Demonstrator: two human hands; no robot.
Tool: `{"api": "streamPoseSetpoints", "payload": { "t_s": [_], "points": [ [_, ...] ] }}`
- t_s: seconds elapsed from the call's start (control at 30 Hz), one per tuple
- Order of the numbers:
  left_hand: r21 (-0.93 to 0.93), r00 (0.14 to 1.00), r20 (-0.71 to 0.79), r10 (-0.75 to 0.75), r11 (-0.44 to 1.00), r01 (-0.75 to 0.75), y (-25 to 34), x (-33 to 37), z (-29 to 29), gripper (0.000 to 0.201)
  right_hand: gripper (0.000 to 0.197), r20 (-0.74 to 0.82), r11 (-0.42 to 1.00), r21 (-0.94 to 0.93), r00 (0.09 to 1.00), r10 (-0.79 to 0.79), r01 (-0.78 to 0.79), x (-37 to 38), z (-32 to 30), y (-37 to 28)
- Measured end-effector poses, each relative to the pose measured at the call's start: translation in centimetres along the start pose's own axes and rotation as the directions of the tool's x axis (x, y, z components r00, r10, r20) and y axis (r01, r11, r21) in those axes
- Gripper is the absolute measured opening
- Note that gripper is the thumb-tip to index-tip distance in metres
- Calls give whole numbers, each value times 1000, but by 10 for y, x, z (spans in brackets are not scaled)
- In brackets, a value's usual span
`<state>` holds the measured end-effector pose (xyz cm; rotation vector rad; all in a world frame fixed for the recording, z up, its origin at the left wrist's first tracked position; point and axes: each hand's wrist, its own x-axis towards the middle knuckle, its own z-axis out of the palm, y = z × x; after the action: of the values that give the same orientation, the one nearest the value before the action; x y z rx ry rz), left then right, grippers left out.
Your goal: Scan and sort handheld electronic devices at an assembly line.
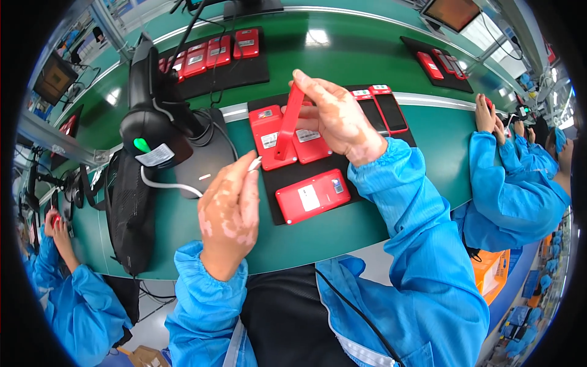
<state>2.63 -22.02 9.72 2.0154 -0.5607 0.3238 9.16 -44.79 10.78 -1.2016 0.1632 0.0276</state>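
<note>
My right hand (345, 119) is closed on a red handheld device (290, 122), held up edge-on and tilted over the mat. Between the thumb and fingers of my left hand (229, 211) is a white cable plug (255, 163), close to the device's lower end but apart from it. Beneath them, on a black mat (273, 189), two red devices lie back up, one (266, 125) partly covered by the held one. Nearer to me another red device (312, 197) lies back up. Two more, dark screens up (389, 109), rest by my right wrist.
A black scanner on a stand (147, 131) with a green light stands left, a white cable (168, 183) running below it toward my left hand. Beside it is a black bag-like item (128, 214). Farther mats carry red devices (218, 51). Co-workers in blue sit left and right (513, 183).
</note>
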Motion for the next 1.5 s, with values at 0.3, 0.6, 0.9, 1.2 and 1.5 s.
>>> {"api": "streamPoseSetpoints", "payload": {
  "t_s": [0.3,0.6,0.9,1.2,1.5],
  "points": [
    [112,997,-35,75,991,-71,-11,-10,4,17,47,-69,997,44,996,-53,56,-7,25,24],
    [283,1000,-11,11,959,-7,-17,-15,2,16,55,-96,963,-168,968,-231,213,-16,29,30],
    [-236,859,341,-381,850,470,-36,-5,-56,68,65,193,980,-105,970,-144,167,-30,43,33],
    [4,981,150,-119,993,120,-73,-6,-92,73,73,698,382,-536,649,-301,753,-3,37,57],
    [60,991,98,-93,994,87,-84,-13,-95,70,80,680,455,-547,690,-248,703,-12,40,54]
  ]
}}
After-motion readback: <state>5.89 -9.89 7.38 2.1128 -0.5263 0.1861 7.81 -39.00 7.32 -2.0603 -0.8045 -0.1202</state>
